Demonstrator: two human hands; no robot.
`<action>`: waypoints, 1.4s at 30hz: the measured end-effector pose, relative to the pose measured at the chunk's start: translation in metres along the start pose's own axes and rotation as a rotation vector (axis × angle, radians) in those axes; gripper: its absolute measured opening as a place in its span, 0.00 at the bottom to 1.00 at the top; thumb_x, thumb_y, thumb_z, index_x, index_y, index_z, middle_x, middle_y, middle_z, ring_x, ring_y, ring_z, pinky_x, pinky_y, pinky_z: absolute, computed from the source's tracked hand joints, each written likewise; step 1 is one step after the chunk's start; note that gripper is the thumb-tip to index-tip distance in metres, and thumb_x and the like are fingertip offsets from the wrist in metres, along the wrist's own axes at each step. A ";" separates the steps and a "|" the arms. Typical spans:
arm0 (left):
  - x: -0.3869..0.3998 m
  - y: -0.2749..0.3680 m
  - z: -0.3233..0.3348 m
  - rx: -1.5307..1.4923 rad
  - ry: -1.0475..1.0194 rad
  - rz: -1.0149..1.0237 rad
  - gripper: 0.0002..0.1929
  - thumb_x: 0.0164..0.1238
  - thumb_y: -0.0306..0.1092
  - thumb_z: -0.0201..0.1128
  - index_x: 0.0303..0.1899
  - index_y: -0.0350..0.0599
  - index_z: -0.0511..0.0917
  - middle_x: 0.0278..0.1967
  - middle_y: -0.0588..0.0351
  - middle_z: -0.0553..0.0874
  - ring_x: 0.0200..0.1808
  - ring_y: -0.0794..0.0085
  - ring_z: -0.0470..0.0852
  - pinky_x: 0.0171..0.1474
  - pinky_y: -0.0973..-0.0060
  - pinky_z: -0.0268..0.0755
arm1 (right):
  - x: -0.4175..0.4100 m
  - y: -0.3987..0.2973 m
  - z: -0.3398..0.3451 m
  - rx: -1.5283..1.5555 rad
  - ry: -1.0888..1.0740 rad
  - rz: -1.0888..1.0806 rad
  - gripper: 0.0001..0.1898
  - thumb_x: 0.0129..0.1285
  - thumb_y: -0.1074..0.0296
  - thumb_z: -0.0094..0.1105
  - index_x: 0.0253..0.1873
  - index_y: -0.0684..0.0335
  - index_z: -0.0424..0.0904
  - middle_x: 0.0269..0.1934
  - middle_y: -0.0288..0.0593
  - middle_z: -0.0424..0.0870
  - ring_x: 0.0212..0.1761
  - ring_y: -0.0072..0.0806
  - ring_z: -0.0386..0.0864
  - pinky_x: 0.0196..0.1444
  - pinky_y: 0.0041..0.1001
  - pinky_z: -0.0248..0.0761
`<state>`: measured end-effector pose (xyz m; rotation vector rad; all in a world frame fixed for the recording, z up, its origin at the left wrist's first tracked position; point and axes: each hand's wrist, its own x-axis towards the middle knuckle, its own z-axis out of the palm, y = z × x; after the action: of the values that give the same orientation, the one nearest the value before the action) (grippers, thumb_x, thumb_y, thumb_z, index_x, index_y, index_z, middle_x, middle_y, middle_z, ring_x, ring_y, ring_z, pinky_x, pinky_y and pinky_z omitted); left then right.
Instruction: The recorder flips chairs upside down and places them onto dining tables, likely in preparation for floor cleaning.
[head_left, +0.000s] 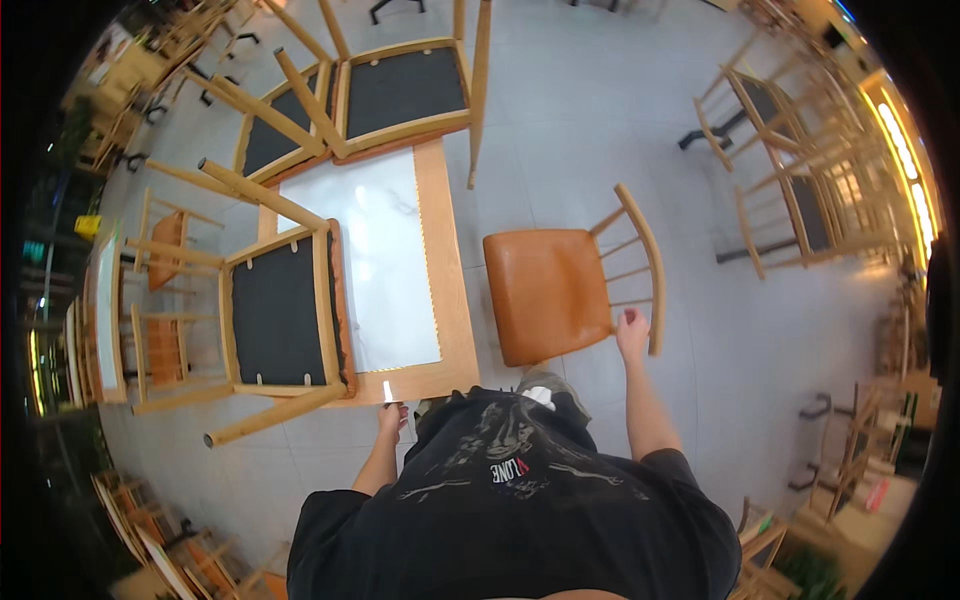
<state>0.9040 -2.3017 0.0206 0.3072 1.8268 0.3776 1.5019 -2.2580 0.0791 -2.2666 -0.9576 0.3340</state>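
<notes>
An upright chair with an orange-brown padded seat (551, 292) and a curved wooden backrest (649, 262) stands on the floor before me. My right hand (632, 330) is closed at the rear corner of this chair, around the lower part of its backrest. To the left lies a table with a wooden rim (454, 300) and a white marble-look top (390, 262). At the table's near edge is my left hand (393, 417), its fingers curled beside a small dark item and a bright spot; its hold cannot be made out. An upturned chair (277, 315) rests on the table's left side.
Two more upturned chairs (405, 90) (281, 127) rest at the table's far end, legs sticking out. Other tables bearing upturned chairs (810, 210) stand at the right. Chairs with orange seats (165, 251) are at the left. Grey floor (585, 127) shows between the furniture.
</notes>
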 end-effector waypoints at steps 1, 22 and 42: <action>-0.007 -0.003 0.014 -0.023 0.040 0.014 0.13 0.63 0.41 0.56 0.44 0.44 0.76 0.33 0.58 0.83 0.32 0.74 0.78 0.37 0.70 0.71 | 0.034 -0.016 0.002 -0.006 0.030 -0.064 0.11 0.57 0.68 0.58 0.41 0.70 0.79 0.32 0.54 0.83 0.36 0.43 0.82 0.42 0.37 0.74; -0.181 -0.131 0.116 0.383 0.223 0.100 0.17 0.61 0.41 0.63 0.41 0.35 0.82 0.31 0.52 0.86 0.34 0.71 0.83 0.39 0.71 0.74 | 0.346 -0.072 0.130 -0.354 -0.376 -0.100 0.27 0.57 0.43 0.59 0.45 0.66 0.82 0.41 0.60 0.84 0.47 0.54 0.81 0.49 0.46 0.74; -0.143 -0.165 0.075 -0.116 -0.034 -0.018 0.14 0.64 0.42 0.59 0.43 0.43 0.79 0.34 0.55 0.85 0.33 0.74 0.82 0.36 0.73 0.75 | 0.198 -0.023 -0.018 -0.437 -0.140 -0.289 0.26 0.57 0.42 0.60 0.41 0.65 0.84 0.35 0.59 0.84 0.41 0.55 0.81 0.43 0.45 0.74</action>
<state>1.0135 -2.5018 0.0590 0.2155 1.7652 0.4610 1.6361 -2.1133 0.1113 -2.4611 -1.5352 0.1682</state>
